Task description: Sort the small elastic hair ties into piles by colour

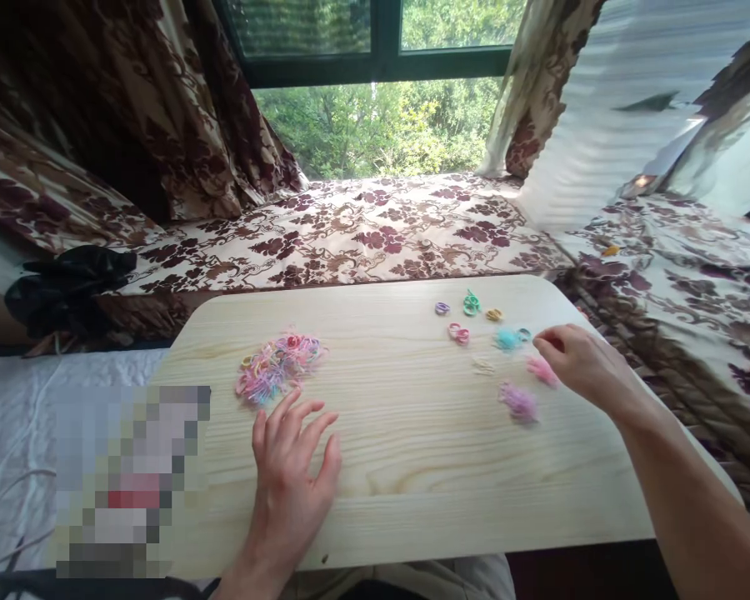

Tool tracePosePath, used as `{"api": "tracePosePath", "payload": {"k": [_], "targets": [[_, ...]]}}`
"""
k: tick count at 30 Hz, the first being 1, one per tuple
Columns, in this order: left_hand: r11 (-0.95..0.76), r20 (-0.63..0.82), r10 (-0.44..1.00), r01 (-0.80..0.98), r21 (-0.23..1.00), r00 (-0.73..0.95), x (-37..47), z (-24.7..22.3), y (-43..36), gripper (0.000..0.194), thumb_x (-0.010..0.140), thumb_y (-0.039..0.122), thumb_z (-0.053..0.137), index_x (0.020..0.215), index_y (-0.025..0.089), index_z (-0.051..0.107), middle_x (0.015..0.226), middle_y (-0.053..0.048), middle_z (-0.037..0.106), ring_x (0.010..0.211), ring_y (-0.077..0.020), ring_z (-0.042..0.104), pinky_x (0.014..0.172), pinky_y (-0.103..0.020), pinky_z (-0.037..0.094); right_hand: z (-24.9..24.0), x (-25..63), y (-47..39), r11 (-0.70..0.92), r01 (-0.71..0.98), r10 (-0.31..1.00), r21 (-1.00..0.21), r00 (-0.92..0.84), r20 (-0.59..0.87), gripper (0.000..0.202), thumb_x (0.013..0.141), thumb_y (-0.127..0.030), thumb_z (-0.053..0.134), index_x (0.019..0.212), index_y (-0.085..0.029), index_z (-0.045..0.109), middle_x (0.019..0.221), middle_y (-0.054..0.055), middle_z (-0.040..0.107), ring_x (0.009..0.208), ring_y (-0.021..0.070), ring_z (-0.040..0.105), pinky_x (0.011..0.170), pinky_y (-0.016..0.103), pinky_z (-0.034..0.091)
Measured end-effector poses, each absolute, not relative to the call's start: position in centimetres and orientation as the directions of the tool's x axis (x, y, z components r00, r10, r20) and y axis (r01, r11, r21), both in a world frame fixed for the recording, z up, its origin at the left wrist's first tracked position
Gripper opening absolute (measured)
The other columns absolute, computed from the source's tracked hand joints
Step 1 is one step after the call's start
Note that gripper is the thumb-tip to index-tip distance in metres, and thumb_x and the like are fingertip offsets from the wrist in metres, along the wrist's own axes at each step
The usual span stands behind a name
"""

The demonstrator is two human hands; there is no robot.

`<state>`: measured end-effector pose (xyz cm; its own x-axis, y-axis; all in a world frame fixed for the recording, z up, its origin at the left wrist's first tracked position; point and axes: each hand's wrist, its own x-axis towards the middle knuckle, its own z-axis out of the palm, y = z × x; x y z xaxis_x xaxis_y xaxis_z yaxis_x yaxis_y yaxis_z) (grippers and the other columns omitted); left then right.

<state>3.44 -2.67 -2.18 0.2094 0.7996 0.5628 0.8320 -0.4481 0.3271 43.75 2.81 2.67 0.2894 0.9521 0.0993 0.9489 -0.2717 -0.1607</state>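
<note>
A mixed pile of thin, colourful hair ties (pixel 281 367) lies on the left half of the wooden table (pixel 387 483). My left hand (pixel 293 467) is open just in front of it, palm down with the fingers spread, the fingertips close to the pile's near edge. On the right, my right hand (pixel 575 358) has its fingers pinched together beside a light blue bunch (pixel 508 338) and a dark teal hair tie (pixel 524 335). Whatever the pinch holds is hidden. Below that hand lies a pink bunch (pixel 541 371), and nearer to me a lilac bunch (pixel 518 402).
Small groups lie at the back right: purple (pixel 442 308), green (pixel 471 303), yellow (pixel 493 314), red-pink (pixel 458 333) and cream (pixel 483 366). A blurred-out item (pixel 137 475) covers the table's left edge. Beyond the table runs a flowered window seat (pixel 375 229); a black bag (pixel 68 279) sits left.
</note>
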Motion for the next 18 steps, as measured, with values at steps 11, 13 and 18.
{"api": "tracePosePath", "payload": {"k": [11,13,18], "targets": [[-0.448,0.565,0.798,0.834,0.321,0.211,3.1,-2.7,-2.8,0.019,0.089,0.016,0.055,0.103,0.025,0.065,0.110,-0.007,0.068,0.127,-0.0303,0.052,0.111,-0.057,0.030,1.2,45.2,5.4,-0.213,0.967,0.970,-0.140,0.227,0.090,0.036,0.089,-0.022,0.042,0.103,-0.016,0.075,0.109,0.013,0.070,0.098,0.0234,0.065,0.080,0.033,0.048],[-0.446,0.569,0.797,0.834,0.324,0.205,3.0,-2.6,-2.7,0.019,0.089,0.016,0.054,0.103,0.025,0.064,0.109,-0.007,0.068,0.127,-0.0303,0.053,0.111,-0.056,0.031,1.2,45.4,5.8,-0.182,0.974,0.975,-0.136,0.197,0.107,0.041,0.086,-0.014,0.040,0.108,-0.014,0.074,0.116,0.014,0.068,0.103,0.0233,0.064,0.086,0.033,0.048],[-0.441,0.573,0.797,0.833,0.333,0.193,3.0,-2.5,-2.8,0.019,0.089,0.016,0.055,0.103,0.025,0.065,0.109,-0.006,0.068,0.127,-0.0299,0.053,0.112,-0.056,0.031,0.6,44.7,6.2,-0.135,0.985,0.984,-0.111,0.147,0.103,0.046,0.074,-0.009,0.045,0.106,-0.022,0.077,0.117,0.010,0.069,0.100,0.0262,0.063,0.085,0.038,0.049]]}}
